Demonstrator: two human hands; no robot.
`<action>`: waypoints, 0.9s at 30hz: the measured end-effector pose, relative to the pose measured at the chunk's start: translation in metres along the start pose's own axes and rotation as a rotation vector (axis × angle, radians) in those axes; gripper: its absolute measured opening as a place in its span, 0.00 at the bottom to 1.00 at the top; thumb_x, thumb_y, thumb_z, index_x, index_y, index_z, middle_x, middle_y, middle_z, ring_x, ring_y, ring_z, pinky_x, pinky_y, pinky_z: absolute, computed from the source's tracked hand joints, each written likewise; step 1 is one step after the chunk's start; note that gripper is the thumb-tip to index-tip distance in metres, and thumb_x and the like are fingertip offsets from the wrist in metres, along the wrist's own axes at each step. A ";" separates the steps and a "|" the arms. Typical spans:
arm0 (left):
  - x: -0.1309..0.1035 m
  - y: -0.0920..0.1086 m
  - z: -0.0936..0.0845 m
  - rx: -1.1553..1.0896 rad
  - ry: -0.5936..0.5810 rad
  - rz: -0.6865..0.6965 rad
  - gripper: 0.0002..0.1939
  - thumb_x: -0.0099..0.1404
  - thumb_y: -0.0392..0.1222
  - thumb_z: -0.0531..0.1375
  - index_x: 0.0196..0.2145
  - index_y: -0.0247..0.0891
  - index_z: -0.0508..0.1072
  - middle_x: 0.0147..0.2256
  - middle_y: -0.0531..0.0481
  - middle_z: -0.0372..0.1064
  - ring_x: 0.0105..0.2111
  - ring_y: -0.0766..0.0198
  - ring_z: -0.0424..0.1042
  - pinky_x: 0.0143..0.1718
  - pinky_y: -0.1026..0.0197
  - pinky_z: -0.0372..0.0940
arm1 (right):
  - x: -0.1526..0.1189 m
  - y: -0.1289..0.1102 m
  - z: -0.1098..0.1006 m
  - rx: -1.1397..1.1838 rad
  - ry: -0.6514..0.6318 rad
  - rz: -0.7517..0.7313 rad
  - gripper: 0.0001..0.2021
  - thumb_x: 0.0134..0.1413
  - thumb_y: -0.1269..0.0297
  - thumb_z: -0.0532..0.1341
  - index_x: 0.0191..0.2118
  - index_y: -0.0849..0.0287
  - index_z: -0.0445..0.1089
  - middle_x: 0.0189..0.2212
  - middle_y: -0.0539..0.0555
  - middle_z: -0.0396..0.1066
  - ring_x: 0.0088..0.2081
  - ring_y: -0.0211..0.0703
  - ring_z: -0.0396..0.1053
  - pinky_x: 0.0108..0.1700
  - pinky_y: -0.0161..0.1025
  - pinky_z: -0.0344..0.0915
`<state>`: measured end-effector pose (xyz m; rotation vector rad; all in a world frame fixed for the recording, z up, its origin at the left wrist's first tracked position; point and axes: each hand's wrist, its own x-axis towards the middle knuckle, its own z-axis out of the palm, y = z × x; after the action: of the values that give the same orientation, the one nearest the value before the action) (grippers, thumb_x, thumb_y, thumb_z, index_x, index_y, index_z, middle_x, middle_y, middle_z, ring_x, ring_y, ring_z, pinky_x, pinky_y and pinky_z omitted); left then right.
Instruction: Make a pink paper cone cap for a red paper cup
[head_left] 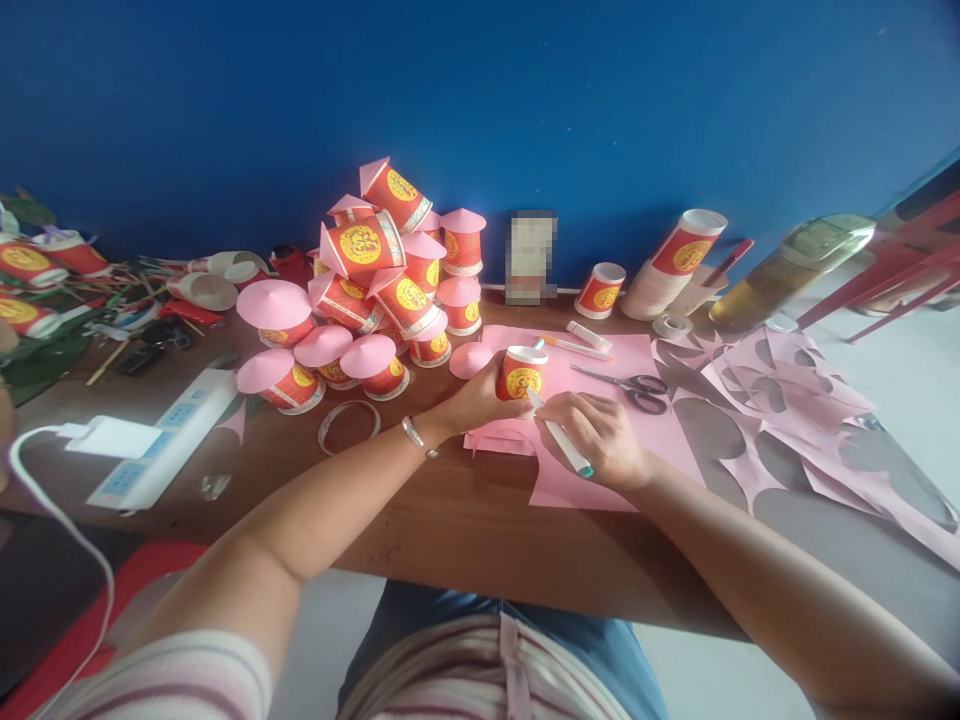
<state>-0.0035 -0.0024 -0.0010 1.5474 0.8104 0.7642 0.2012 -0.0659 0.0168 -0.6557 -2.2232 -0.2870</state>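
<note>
My left hand [476, 400] is closed around a red paper cup [523, 372] with a white rim and a yellow round print. In my right hand [596, 435] is a white marker [564, 446] with a green end, its tip close to the cup's front; whether it touches I cannot tell. Pink paper [592, 492] lies under both hands. A small pink paper cone [471, 360] rests just left of the cup. Behind the hands lie a capped marker [589, 338] and, to the right, dark-handled scissors [637, 388].
Several red cups with pink cone tops [360, 245] are piled at the back left. A stack of paper cups [664, 270], a roll of tape [672, 326] and a bottle [780, 275] stand back right. Cut pink scraps [787, 380] cover the right side. A power strip [176, 430] lies left.
</note>
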 end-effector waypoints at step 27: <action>-0.001 0.005 0.003 0.124 0.017 0.017 0.30 0.56 0.39 0.71 0.53 0.38 0.63 0.48 0.46 0.70 0.49 0.53 0.72 0.48 0.54 0.71 | 0.001 0.003 -0.007 -0.055 -0.003 -0.059 0.08 0.65 0.76 0.57 0.46 0.60 0.69 0.33 0.55 0.76 0.30 0.40 0.73 0.31 0.36 0.69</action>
<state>-0.0016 -0.0051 0.0034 1.6619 0.8714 0.7524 0.2066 -0.0658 0.0216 -0.6212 -2.2471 -0.3777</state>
